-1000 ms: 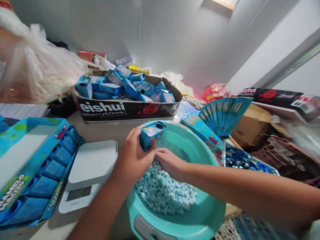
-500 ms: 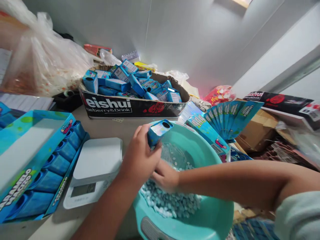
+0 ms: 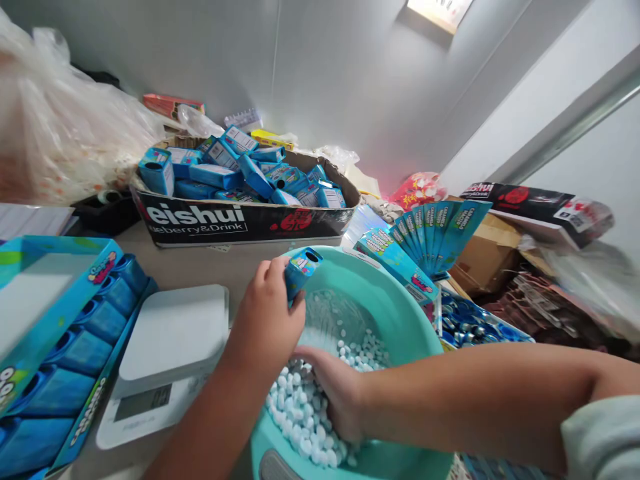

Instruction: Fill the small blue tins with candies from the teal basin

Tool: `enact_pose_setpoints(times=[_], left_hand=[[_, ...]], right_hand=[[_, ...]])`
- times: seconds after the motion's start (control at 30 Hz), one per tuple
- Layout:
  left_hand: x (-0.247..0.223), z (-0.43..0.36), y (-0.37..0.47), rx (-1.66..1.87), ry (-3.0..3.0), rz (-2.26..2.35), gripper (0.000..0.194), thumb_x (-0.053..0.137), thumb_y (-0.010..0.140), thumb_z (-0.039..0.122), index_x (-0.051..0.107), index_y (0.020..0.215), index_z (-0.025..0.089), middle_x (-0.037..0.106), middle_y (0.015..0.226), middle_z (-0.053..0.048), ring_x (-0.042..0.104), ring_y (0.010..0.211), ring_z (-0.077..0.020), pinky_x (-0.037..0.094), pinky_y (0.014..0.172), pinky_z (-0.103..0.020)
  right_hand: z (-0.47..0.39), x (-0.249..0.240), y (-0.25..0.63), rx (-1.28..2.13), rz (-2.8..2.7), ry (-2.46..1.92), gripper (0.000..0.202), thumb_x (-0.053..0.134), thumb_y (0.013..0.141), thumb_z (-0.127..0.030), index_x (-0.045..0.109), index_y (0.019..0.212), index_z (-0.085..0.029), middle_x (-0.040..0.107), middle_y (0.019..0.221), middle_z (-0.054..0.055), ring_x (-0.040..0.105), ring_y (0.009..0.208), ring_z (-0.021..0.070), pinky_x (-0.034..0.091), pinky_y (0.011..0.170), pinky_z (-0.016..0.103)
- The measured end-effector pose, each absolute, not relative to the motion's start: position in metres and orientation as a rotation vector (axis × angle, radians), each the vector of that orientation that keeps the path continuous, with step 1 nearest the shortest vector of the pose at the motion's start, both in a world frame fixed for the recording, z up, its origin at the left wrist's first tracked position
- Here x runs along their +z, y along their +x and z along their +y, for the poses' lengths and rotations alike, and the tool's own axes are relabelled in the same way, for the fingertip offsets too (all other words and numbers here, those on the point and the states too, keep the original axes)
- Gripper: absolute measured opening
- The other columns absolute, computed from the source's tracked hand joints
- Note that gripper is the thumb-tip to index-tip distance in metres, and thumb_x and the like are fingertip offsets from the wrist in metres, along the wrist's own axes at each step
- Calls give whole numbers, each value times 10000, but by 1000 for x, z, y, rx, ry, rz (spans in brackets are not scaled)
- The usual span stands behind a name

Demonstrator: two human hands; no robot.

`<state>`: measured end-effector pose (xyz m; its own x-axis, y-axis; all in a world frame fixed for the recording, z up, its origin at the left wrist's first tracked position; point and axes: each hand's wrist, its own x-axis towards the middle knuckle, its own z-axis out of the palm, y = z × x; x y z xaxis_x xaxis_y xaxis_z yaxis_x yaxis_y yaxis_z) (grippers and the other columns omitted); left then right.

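Note:
My left hand (image 3: 275, 313) is wrapped round a small blue candy box (image 3: 301, 270), held upright over the near-left rim of a turquoise basin (image 3: 407, 317). A round dark hole shows in the box's top. Inside the basin lies a heap of small pale-blue and white candies (image 3: 305, 427). My right hand (image 3: 340, 393) is down among them, thumb stretched towards the left; its other fingers are hidden by the candies and the hand itself. Left of the basin stands a white kitchen scale (image 3: 175, 333) with nothing on its plate.
Behind the basin, a black carton (image 3: 200, 227) is heaped with blue boxes. At left, a blue display tray (image 3: 75, 433) holds a row of similar boxes. Fanned blue cards (image 3: 440, 230) and a tray of blue shiny pieces (image 3: 470, 320) stand at right. A plastic bag (image 3: 65, 127) bulges at back left.
My right hand has sunk lower into the candies, apart from the left hand. The blue box has gone from tilted to more upright. The whole view has shifted slightly.

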<state>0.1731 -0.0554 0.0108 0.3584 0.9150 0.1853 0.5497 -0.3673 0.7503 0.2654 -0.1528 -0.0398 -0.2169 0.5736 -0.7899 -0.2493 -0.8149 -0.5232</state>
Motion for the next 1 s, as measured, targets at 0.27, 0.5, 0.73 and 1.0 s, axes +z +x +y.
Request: enact_pose_setpoints(times=[0.27,0.5,0.73,1.0], left_hand=[[9,-53,172,863,2042,1153,401,616,834,144,559,1220,236,625,1203,-81,648,1063,-289,513,911,-410],[12,-55,175,809,1992,1285,459,641,820,168,517,1254,251,699,1132,-98,684,1032,-314,517,798,-377],[9,-58,170,555,2076,1081,346,638,811,215,569,1142,288,720,1000,-32,687,902,-274,434,655,-322],[12,-63,166,434,2047,862,259,618,840,232,588,1088,297,708,970,-6,668,843,-223,432,647,-288]], right_hand=[[-161,-10,280,1900,111,-1307,385,605,787,-545,707,1008,-248,782,823,33,751,850,246,510,953,429],[-159,34,308,1473,95,-1136,174,682,844,-381,688,836,-208,756,786,36,732,719,166,577,672,261],[-128,86,326,1296,-66,-833,213,586,905,-354,654,748,-227,715,750,1,703,683,98,562,583,170],[-100,72,333,1161,-41,-737,186,547,900,-292,586,738,-208,674,701,4,690,675,111,556,561,166]])
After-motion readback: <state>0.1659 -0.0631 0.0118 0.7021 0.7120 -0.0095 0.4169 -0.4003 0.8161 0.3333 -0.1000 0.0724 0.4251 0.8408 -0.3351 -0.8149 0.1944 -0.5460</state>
